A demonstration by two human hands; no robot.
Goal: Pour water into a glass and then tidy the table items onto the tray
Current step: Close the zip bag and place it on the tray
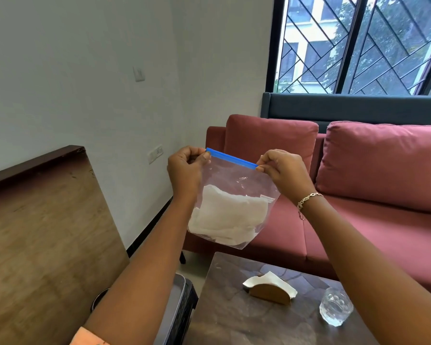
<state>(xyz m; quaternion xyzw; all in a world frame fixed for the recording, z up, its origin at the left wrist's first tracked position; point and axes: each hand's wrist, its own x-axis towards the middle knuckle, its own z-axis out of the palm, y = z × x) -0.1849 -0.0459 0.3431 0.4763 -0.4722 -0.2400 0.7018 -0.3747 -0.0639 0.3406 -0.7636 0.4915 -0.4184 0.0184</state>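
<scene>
Head view: holds up, in mid-air above the far edge of a dark patterned low table (234,319), a clear plastic zip bag (237,183) topped by a blue seal strip (232,158). Pinches the strip's left end between thumb and curled fingers of the left hand (184,168); pinches the right end likewise with the right hand (284,170), a thin gold chain bracelet (309,199) at that wrist. Both hands closed on the bag, strip stretched between them and sloping down to the right. Inside the bag, slumped toward the bottom: folded white paper tissues (227,217).

Below, on the table: a curved wooden napkin holder (269,293) with a white napkin (268,277) sticking out of its top, and to its right, near the right forearm, a clear ribbed drinking glass (336,306), upright, contents hard to make out. Left of the table, partly hidden behind the left forearm: a grey rimmed tray (178,292) resting on a black plastic stool (184,317).

Behind the bag: a dusty-red cushioned sofa (358,232) under a dark-framed window with a diagonal metal grille (358,46). At far left, leaning near the white wall: a large brown wooden board (42,220).
</scene>
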